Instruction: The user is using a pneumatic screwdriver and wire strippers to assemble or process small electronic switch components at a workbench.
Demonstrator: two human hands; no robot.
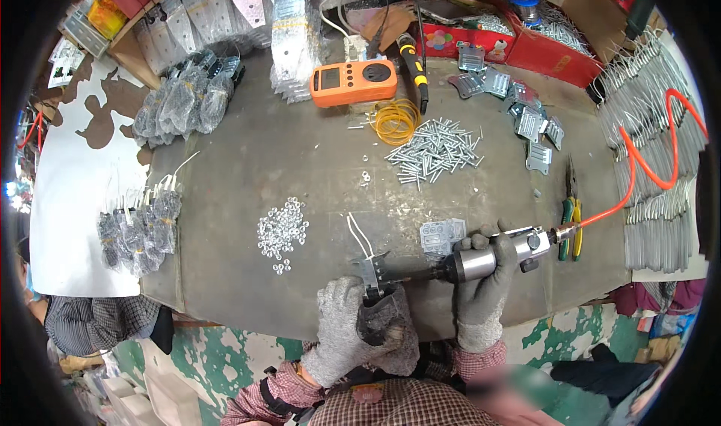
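Note:
A grey work glove covers my left hand (pixel 339 322), which is closed around a small black part (pixel 373 271) with two white wires (pixel 359 234) sticking up. My right hand (pixel 484 294), gloved too, wraps around a silver air screwdriver (pixel 478 264) lying nearly level. The tool's dark front end points left and meets the black part; the exact contact is hidden. An orange coiled air hose (pixel 628 178) runs from its rear. Just beyond the tool lies a flat, shiny metal plate (pixel 443 236).
Nuts (pixel 282 227) and screws (pixel 435 149) lie in loose piles. Green-and-yellow pliers (pixel 571 219) rest at right, near stacked wire pieces (pixel 657 223). Farther back are an orange meter (pixel 353 83), a soldering iron (pixel 413 73) and metal brackets (pixel 529 122). Wrapped bundles (pixel 139 234) sit left.

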